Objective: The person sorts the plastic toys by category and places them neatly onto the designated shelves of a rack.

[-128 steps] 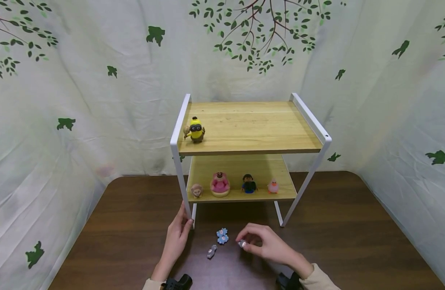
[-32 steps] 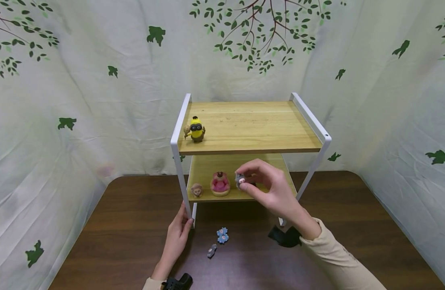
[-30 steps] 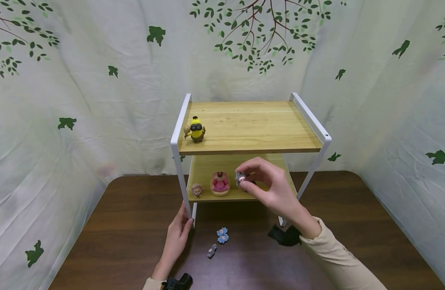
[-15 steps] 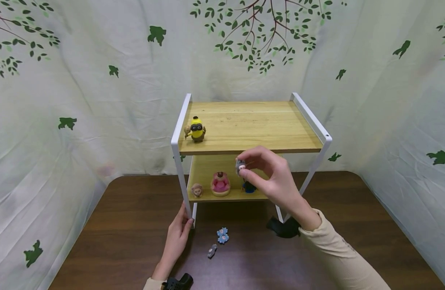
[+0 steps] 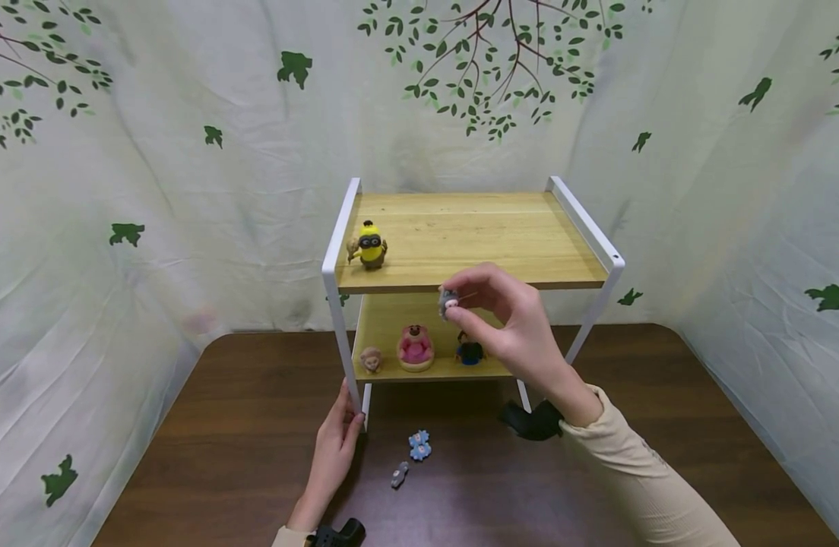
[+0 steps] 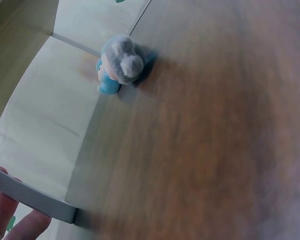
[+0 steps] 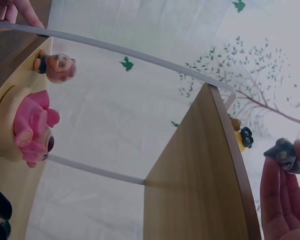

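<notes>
My right hand (image 5: pixel 508 319) pinches a small grey figurine (image 5: pixel 449 302) between thumb and fingertips, in front of the upper board's front edge. In the right wrist view the figurine (image 7: pixel 285 156) shows grey with a pointed part. My left hand (image 5: pixel 334 441) holds the white front left leg (image 5: pixel 342 342) of a two-tier shelf; its fingers (image 6: pixel 30 225) show at the bar in the left wrist view. On the table before the shelf lie a blue figurine (image 5: pixel 419 445) and another grey figurine (image 5: pixel 400 475).
A yellow goggled figurine (image 5: pixel 370 247) stands at the left of the top board (image 5: pixel 474 235). Below, on the lower board (image 5: pixel 385 308), are a small pale-faced figurine (image 5: pixel 371 359), a pink bear (image 5: pixel 416 348) and a dark-haired figurine (image 5: pixel 469 353). A leaf-print cloth (image 5: pixel 242 190) hangs behind.
My right hand has carried the grey figurine from just above the table up past the lower board to the top board's edge. It now hides the pink figurine. My left hand stays put.
</notes>
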`<act>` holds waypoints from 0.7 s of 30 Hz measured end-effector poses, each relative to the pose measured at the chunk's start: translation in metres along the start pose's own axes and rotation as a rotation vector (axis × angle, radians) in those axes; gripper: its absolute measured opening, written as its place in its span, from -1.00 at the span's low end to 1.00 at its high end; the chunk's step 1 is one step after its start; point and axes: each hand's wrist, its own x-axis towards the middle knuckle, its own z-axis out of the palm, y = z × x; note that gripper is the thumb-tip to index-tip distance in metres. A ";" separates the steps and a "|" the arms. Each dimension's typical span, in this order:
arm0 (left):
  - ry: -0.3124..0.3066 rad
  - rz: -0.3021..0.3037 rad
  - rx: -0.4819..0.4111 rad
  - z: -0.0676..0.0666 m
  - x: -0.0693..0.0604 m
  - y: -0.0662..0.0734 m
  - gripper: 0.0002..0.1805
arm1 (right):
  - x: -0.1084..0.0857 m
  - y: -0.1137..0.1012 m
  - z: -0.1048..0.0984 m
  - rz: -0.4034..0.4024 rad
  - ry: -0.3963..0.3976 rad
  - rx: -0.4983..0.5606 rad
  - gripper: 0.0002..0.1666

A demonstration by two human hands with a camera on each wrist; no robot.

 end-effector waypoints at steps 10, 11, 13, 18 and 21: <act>0.020 0.031 -0.005 0.000 0.001 0.002 -0.13 | 0.006 -0.002 -0.001 -0.002 0.009 -0.022 -0.63; 0.020 0.029 -0.007 0.000 0.002 0.003 -0.13 | 0.007 -0.002 -0.001 -0.004 0.011 -0.024 -0.63; 0.021 0.030 -0.009 0.000 0.002 0.004 -0.14 | 0.008 -0.003 -0.001 -0.007 0.013 -0.027 -0.64; 0.022 0.031 -0.040 -0.001 0.003 0.009 -0.08 | 0.013 -0.004 -0.002 -0.008 0.032 -0.030 -0.66; 0.027 0.033 -0.057 -0.001 0.006 0.011 -0.02 | 0.016 -0.005 -0.002 -0.002 0.046 -0.028 -0.67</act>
